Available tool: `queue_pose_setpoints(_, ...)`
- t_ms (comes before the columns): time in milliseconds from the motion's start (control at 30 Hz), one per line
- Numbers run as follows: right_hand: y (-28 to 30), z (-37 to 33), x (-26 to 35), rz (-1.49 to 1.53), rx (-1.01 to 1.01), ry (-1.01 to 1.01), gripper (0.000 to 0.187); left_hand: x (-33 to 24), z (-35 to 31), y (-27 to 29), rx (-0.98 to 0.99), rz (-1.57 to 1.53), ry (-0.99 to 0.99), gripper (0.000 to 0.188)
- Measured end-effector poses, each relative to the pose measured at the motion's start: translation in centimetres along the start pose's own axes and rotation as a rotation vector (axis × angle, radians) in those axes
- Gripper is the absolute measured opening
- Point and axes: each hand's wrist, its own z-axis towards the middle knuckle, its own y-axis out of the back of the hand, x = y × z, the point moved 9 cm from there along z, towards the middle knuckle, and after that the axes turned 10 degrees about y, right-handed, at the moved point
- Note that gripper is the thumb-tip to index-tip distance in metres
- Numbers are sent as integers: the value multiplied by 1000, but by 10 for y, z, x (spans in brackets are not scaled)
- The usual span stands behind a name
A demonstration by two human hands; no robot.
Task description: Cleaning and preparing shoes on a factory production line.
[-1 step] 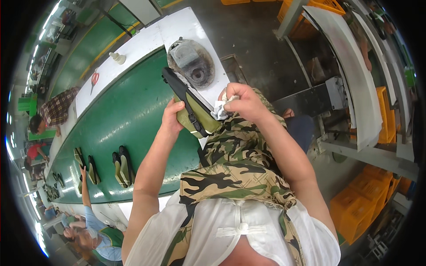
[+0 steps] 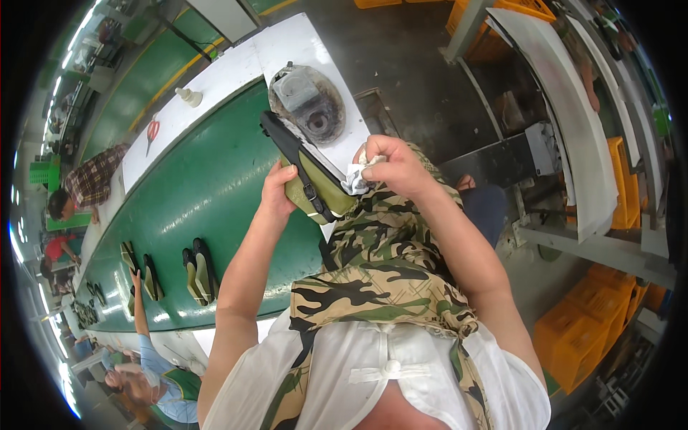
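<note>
One olive-green shoe [image 2: 315,175] with a black strap and buckle is in the person's left hand [image 2: 281,183]. The shoe is tilted, spanning the border between the green surface [image 2: 215,165] and the white tabletop [image 2: 251,61], with its lower end close to the lap. The left hand is partly closed around the shoe's side: thumb on the near face, most of the other fingers hidden behind. The right hand [image 2: 393,166] is closed in a pinch, thumb against fingers, on a crumpled white wad [image 2: 355,179]. The wad lies close beside the shoe; contact between them cannot be confirmed. Any marking on the shoe is too small to read. Small marks near the hem of the camouflage apron [image 2: 380,294] are likewise unreadable.

Edges and room: the tabletop's right edge runs just behind the right hand, which is positioned beyond it, above the lap. A stained round tray [image 2: 335,107] sits on the tabletop near the shoe's upper end, limiting space there. A broad stretch of green surface extends leftward from the shoe to a curved white border, where red-handled scissors [image 2: 153,131] and a white bottle [image 2: 189,97] rest. Two shoes [image 2: 203,276] lie side by side left of the left forearm. Farther left, a co-worker's hand [image 2: 136,278] is next to other shoes. Orange crates [image 2: 573,330] stand to the right, well apart.
</note>
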Motion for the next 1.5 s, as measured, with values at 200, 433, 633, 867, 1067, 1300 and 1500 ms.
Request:
queue_pose_setpoints(200, 40, -11, -8, -48, -243, 45, 15, -2, 10, -4, -32, -19, -25, 61)
queue_pose_setpoints(433, 83, -27, 20, -109, -480, 71, 13, -25, 40, -57, 36, 219, -188, 64)
queue_pose_setpoints(633, 112, -42, 33, 93, -546, 74, 14, -40, 61, -122, 33, 480, -275, 75)
queue_pose_setpoints(867, 207, -126, 49, 411, -892, 297, 12, -76, 107, -287, 91, 688, -360, 71)
queue_pose_setpoints(1067, 272, -195, -6, 404, -1101, 316, 12, -129, 128, -547, 370, 882, -668, 57)
queue_pose_setpoints(1300, 308, -199, -16, 275, -1091, 324, 15, -97, 144, -812, 553, 1497, -1164, 65)
queue_pose_setpoints(1500, 318, -199, -15, 241, -1079, 363, 16, 6, 165, -870, 33, 1996, -1399, 68)
